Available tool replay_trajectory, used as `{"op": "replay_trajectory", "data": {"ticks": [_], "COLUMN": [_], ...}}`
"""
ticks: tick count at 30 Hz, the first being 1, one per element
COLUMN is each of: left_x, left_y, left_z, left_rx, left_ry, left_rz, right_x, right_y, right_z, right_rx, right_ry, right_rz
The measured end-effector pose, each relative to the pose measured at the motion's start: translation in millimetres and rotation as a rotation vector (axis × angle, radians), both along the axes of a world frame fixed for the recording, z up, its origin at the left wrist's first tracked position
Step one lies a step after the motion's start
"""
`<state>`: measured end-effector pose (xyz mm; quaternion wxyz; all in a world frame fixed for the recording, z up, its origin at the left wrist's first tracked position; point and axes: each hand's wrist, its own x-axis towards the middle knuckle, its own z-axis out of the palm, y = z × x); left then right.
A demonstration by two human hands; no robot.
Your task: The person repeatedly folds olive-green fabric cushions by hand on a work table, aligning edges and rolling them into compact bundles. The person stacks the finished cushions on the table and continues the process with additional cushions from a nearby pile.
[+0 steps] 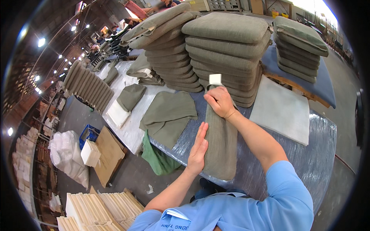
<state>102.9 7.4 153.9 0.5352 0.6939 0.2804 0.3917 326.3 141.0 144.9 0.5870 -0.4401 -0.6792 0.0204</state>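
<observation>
A blue-shirted worker (250, 211) is handling a long gray-green cover (220, 154) on a plastic-wrapped table (285, 169).

The cover is lying lengthwise, near to far, with white foam (215, 79) showing at its far end. The right hand (221, 102) is gripping the fabric just on the near side of the foam, fingers curling over it, tips partly hidden. The left hand (198, 151) is lying along the cover's left side, fingers straight and pressed together. Stacked cushions (227, 50) are standing beyond.
</observation>
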Motion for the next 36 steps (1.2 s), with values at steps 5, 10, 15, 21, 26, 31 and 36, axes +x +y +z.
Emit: {"op": "replay_trajectory", "data": {"ticks": [5, 10, 15, 21, 26, 31, 36], "left_x": [31, 55, 77, 48, 30, 18, 26], "left_y": [-2, 11, 28, 6, -3, 2, 41], "left_z": [1, 7, -12, 39, 23, 14, 24], "left_rx": [-0.160, -0.340, -0.338, -0.460, -0.448, -0.244, -0.202], "left_ry": [-0.162, -0.400, -0.607, -0.483, -0.397, -0.331, -0.351], "left_rz": [0.118, 0.096, -0.197, -0.296, -0.222, -0.254, -0.424], "right_x": [-21, -31, -59, -96, -111, -123, -110], "right_y": [-74, -189, -186, -216, -223, -239, -233], "right_z": [-39, -29, 8, 57, 41, 25, 21], "right_rx": [-0.373, -0.588, -0.478, -0.377, -0.376, -0.328, -0.192], "right_ry": [0.600, 0.821, 1.011, 1.007, 1.042, 0.979, 0.783], "right_rz": [0.018, 0.320, 0.168, 0.145, 0.111, 0.104, 0.149]}}
